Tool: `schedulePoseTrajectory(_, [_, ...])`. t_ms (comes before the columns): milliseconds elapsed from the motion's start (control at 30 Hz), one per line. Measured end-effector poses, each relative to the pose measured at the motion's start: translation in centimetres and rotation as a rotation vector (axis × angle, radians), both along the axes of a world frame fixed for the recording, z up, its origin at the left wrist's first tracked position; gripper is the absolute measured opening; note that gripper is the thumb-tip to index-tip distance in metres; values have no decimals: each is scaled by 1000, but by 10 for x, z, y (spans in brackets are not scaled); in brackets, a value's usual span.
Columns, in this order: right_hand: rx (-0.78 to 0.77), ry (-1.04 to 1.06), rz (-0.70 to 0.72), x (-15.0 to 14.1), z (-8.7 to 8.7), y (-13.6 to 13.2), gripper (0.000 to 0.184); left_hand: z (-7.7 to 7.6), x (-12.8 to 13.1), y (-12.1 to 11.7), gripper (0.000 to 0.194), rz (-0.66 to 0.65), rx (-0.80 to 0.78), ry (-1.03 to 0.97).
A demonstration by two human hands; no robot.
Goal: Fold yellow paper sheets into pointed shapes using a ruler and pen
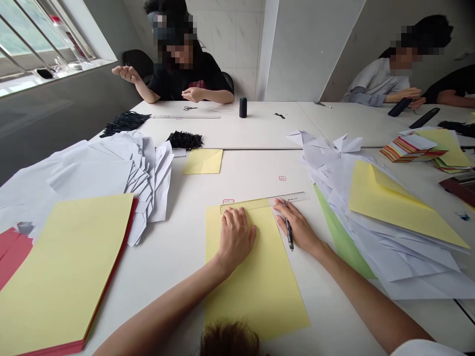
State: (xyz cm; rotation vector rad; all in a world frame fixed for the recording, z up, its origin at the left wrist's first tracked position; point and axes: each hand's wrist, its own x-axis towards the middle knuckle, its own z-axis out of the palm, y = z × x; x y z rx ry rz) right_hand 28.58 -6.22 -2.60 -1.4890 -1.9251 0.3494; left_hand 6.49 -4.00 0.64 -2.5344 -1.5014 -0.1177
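Note:
A yellow sheet of paper [260, 287] lies on the table in front of me, with a clear plastic ruler [299, 196] across its far edge, tilted slightly up to the right. My left hand [235, 237] rests on the sheet, thumb apart, fingertips pressing down along the ruler's left part. In my right hand [299, 225] is a dark pen [288, 232], held between the fingers and pointing away from me. The right fingertips touch the ruler near its right part, just beyond the sheet's edge.
At left are a yellow-and-red paper stack [74, 267] and a heap of white sheets [96, 163]. White papers [401, 257] and a folded yellow sheet [401, 207] lie right. Across the table stand a black thread spool [243, 108] and a seated person [185, 74]; others sit far right.

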Motion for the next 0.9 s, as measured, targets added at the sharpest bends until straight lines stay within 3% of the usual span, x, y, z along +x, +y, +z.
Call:
schedulePoseTrajectory(700, [-32,104,-1,2,-2,1,35,4,2,-1,65,14,-40,50])
schedulePoseTrajectory(800, [-66,194,-2,4,-1,0,35,3,3,-1,65,11,-26,67])
schedulePoseTrajectory(900, [-94,381,-61,5,13,2,37,2,2,-1,63,8,-6,82])
